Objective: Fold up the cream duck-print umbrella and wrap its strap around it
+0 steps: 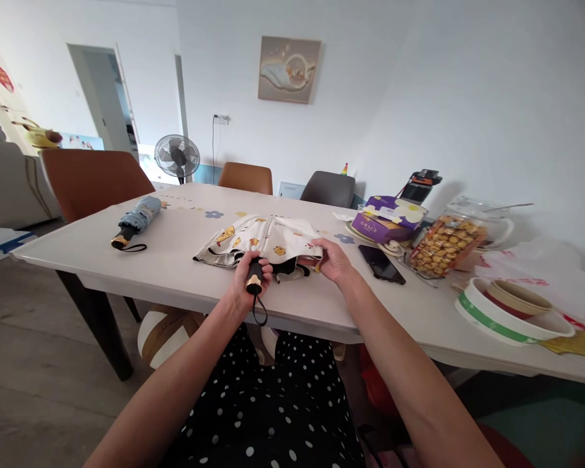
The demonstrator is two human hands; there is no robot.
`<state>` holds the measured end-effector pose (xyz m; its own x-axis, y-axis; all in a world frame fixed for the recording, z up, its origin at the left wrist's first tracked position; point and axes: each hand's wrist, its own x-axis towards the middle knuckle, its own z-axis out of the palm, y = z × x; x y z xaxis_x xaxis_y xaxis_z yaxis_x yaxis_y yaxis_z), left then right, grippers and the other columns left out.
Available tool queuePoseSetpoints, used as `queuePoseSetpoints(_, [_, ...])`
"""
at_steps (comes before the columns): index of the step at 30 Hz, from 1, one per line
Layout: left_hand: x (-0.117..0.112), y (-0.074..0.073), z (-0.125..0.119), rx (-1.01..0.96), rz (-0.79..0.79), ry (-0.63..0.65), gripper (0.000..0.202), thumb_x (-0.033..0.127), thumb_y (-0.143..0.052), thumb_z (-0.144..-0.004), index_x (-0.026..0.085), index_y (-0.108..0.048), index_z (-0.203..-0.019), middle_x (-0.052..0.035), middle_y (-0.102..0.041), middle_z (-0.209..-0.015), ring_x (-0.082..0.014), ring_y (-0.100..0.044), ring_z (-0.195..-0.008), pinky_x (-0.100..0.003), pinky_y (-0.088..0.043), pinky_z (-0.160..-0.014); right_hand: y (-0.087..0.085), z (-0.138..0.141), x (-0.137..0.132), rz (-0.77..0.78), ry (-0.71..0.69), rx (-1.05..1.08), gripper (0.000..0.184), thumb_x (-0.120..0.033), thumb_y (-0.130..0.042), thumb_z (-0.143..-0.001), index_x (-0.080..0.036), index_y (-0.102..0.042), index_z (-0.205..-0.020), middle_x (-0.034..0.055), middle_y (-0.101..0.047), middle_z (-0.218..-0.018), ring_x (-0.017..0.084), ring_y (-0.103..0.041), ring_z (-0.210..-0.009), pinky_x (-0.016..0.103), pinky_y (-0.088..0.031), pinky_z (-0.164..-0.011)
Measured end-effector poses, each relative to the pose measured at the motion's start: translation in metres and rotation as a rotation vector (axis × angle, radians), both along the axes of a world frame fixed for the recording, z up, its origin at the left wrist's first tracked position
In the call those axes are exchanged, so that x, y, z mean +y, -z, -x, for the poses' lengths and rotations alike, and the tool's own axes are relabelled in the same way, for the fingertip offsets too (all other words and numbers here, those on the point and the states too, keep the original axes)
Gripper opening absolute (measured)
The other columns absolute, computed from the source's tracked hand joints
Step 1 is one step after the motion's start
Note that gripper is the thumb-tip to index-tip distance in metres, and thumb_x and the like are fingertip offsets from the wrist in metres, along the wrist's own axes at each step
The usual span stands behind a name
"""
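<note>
A cream umbrella (273,235) with yellow cartoon prints lies loosely folded on the table, its canopy spread out and its black underside showing along the near edge. My left hand (249,278) is wrapped round its black handle, which has a gold end and a hanging wrist strap. At the canopy's right edge, my right hand (332,261) pinches the fabric between thumb and fingers. To the left, a blue umbrella (139,218) lies rolled up, with a black and gold handle pointing toward the near edge.
The white table (175,273) has a phone (381,264), a purple tissue box (389,221), a jar of snacks (446,246) and stacked paper bowls (507,318) on its right side. Chairs (246,178) stand along the far side, with a fan (177,156) behind.
</note>
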<state>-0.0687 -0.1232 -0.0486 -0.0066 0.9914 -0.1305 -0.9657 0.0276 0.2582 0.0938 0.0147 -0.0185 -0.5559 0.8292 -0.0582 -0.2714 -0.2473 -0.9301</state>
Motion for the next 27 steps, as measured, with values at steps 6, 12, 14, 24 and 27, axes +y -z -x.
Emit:
queuePoseSetpoints(6, [-0.003, -0.002, -0.001, -0.027, 0.004, 0.035, 0.006, 0.017, -0.046, -0.08, 0.016, -0.043, -0.075, 0.0041, -0.043, -0.056, -0.0059, -0.042, -0.044, -0.014, -0.037, -0.036, -0.06, 0.04, -0.001, -0.059, 0.036, 0.237, 0.006, -0.015, -0.055, -0.068, -0.018, -0.052, -0.072, 0.0025, -0.063, -0.066, 0.017, -0.063, -0.061, 0.038, -0.056, -0.07])
queuePoseSetpoints(12, [-0.001, -0.001, 0.0, -0.068, -0.008, 0.049, 0.004, 0.018, -0.045, -0.081, 0.014, -0.046, -0.08, 0.0046, -0.042, -0.055, -0.0057, -0.043, -0.044, -0.014, -0.038, -0.037, -0.093, 0.113, -0.008, -0.126, -0.02, 0.185, 0.011, -0.018, -0.056, -0.072, -0.018, -0.045, -0.069, -0.0018, -0.054, -0.057, 0.015, -0.063, -0.059, 0.034, -0.056, -0.069])
queuePoseSetpoints(14, [-0.001, -0.002, 0.0, -0.072, -0.006, 0.047, 0.005, 0.019, -0.045, -0.081, 0.014, -0.046, -0.081, 0.0049, -0.042, -0.055, -0.0054, -0.042, -0.043, -0.014, -0.038, -0.038, -0.092, 0.136, -0.013, -0.116, -0.036, 0.176, 0.01, -0.017, -0.054, -0.075, -0.017, -0.046, -0.069, -0.0011, -0.056, -0.058, 0.013, -0.062, -0.057, 0.032, -0.056, -0.067])
queuePoseSetpoints(24, [0.0, -0.003, 0.0, -0.055, 0.015, 0.026, 0.013, 0.018, -0.044, -0.08, 0.018, -0.038, -0.069, 0.0035, -0.041, -0.054, -0.0064, -0.041, -0.044, -0.015, -0.037, -0.036, -0.078, 0.177, -0.039, -0.697, -0.601, -0.712, 0.029, -0.037, -0.07, -0.067, -0.015, -0.056, -0.054, 0.0064, -0.062, -0.052, 0.019, -0.061, -0.049, 0.03, -0.05, -0.045])
queuePoseSetpoints(27, [0.0, -0.003, 0.001, -0.062, 0.014, 0.025, 0.012, 0.017, -0.045, -0.079, 0.018, -0.038, -0.069, 0.0032, -0.041, -0.055, -0.0066, -0.041, -0.044, -0.015, -0.037, -0.036, -0.091, 0.178, -0.045, -0.861, -0.431, -0.663, 0.032, -0.034, -0.064, -0.074, -0.013, -0.054, -0.052, 0.0078, -0.062, -0.055, 0.014, -0.057, -0.045, 0.026, -0.045, -0.043])
